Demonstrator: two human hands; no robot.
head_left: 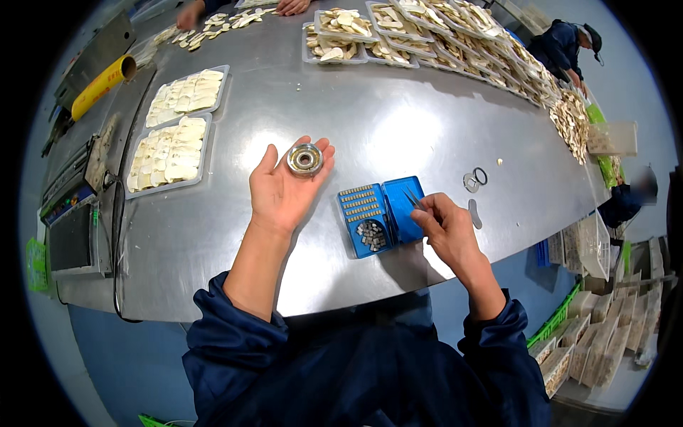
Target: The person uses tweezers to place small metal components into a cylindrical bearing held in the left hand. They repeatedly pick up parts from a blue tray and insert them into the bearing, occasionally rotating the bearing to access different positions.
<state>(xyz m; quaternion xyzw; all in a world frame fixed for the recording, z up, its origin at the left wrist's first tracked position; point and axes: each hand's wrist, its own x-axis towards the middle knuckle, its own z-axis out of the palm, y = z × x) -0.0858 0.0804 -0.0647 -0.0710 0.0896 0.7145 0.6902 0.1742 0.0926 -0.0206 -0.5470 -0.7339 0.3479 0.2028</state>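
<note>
My left hand [279,193] is palm up with its fingers stretched out, and a round, shiny metal bearing [305,160] with a hole at its centre lies on the fingers. My right hand [449,231] pinches a pair of tweezers [412,199] whose tips point up and left over the blue lid. Below them sits an open blue case [353,247]. Its left half has rows of small brass-coloured pieces [361,203] and a round well of loose silvery pieces [371,235]; its lid [405,226] is folded out to the right.
Right of the case lie a black ring [481,176], a round metal disc [470,183] and a flat rounded strip [474,213]. Trays of pale slices [171,153] stand at left; stacked trays [345,25] fill the back right. Other people work at the table's far edge and right.
</note>
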